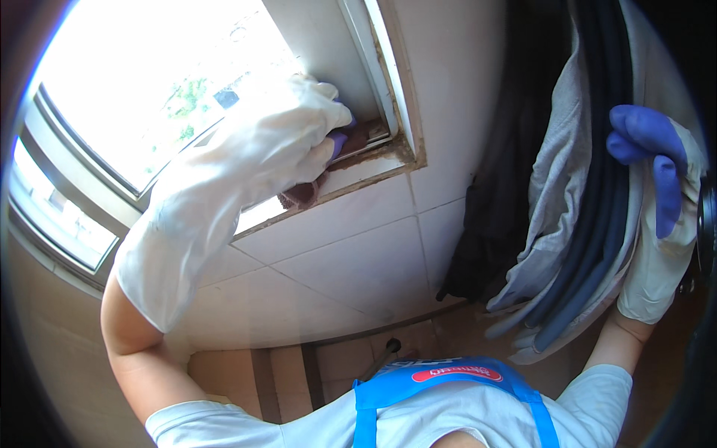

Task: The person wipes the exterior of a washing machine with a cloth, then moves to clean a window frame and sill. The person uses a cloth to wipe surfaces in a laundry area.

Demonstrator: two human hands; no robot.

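My left hand, in a white rubber glove with purple fingers, reaches into the lower corner of a window opening. It presses a brown cloth onto the window track; part of the cloth hangs over the inner sill, and the glove hides the rest. On the far right, my right hand wears a matching glove. Its purple fingers curl around the edge of hanging clothes, with a dark blue garment and a light grey one beside them.
Brown grime lines the window frame's corner. The glass pane is very bright. White wall tiles run below the sill. Black clothing hangs between window and grey garment. A dark pole stands near the tiled floor by my blue apron.
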